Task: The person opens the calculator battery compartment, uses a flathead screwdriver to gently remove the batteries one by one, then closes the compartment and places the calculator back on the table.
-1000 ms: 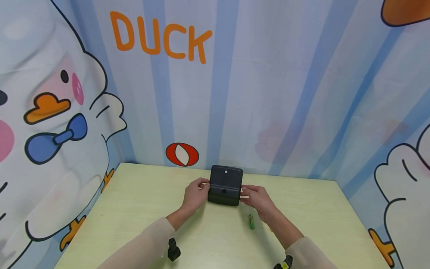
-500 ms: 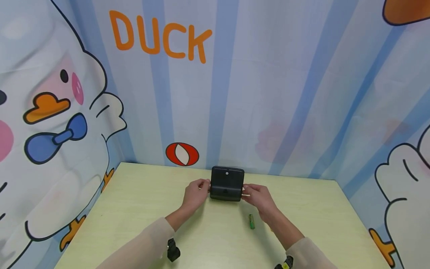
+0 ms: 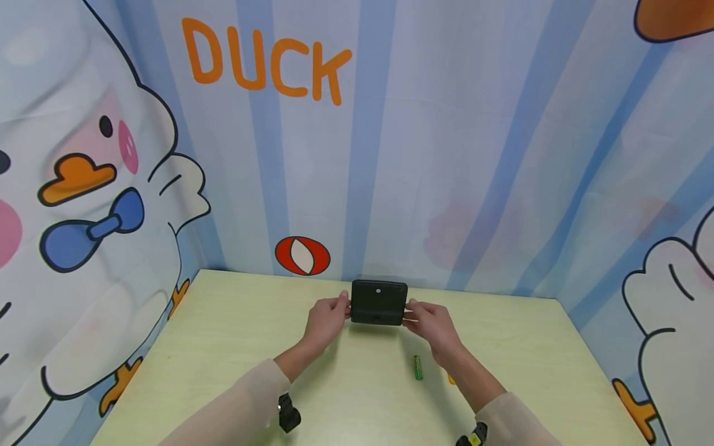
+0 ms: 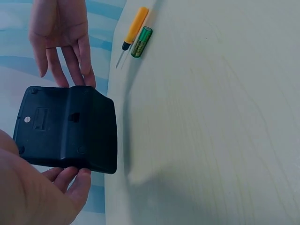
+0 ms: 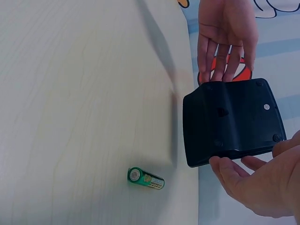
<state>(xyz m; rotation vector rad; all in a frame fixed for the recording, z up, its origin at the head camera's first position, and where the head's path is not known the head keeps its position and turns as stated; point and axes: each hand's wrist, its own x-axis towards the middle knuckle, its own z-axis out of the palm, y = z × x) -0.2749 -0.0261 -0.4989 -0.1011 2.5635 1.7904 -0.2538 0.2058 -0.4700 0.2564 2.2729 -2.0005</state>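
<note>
A black calculator [image 3: 379, 302] is held in the air near the table's back edge, its underside facing me. A small hatch latch and a round pale sticker show on that underside; the keys are hidden. My left hand [image 3: 326, 321] grips one side edge, with its fingertips [image 4: 83, 177] against it in the left wrist view. On the opposite edge my right hand [image 3: 437, 328] holds on, fingers [image 5: 227, 169] bent against the side. A green battery [image 3: 418, 367] lies on the table nearer to me, beside a screwdriver [image 4: 136, 27] with an orange handle, partly hidden by my right forearm in the head view.
The pale wooden table [image 3: 234, 347] ends behind the calculator at a blue striped curtain [image 3: 424, 155] printed with ducks. Black wrist cameras [image 3: 289, 414] sit on both wrists.
Both hands have tilted the calculator, so its underside looks shorter in the head view and its lower edge has risen. It has also shifted slightly right. The battery has stayed put.
</note>
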